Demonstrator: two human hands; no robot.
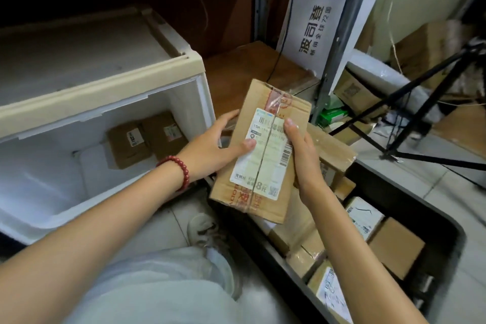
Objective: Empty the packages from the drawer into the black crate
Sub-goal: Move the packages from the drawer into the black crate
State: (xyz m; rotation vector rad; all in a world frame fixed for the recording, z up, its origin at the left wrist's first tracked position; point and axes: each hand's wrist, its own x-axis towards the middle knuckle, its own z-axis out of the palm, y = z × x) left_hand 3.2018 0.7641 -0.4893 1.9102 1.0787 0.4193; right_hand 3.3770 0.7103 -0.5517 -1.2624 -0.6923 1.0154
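Between drawer and crate, head view: box held label-up in both hands, above the crate's near edge. Left hand grips the box's left edge, thumb pressed on the label, fingers behind. Right hand clasps the right edge the same way. Judgement: the two-sided hold steadies the box for lowering among the crated packages. Two drawer packages lie at the drawer's back corner, so the task is unfinished.
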